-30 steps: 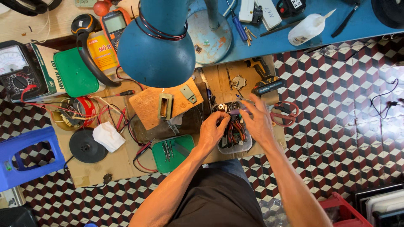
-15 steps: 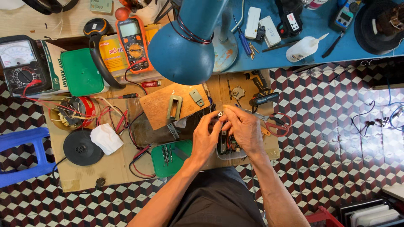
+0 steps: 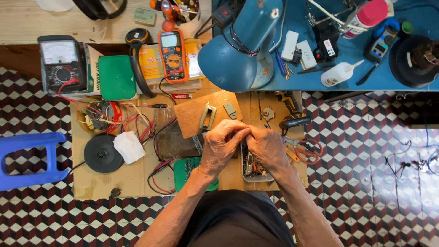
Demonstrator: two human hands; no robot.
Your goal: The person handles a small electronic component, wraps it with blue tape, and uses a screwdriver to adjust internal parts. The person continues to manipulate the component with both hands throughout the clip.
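Left hand [image 3: 222,144] and right hand [image 3: 266,145] pressed together, fingers curled, whatever they pinch hidden, clear parts tray [image 3: 254,170] beneath, yellow box [image 3: 152,61] beyond, white bottle [image 3: 338,74] far right, cardboard-covered counter [image 3: 91,183], checkered floor [image 3: 366,183]

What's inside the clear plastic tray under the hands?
The clear plastic tray shows a jumble of small dark metal parts and tools. The right hand and left hand, pressed together above it, cover its upper part, so the contents there are hidden.

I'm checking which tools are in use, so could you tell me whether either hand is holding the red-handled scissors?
No, the red-handled scissors lie untouched beside the right hand, which meets the left hand.
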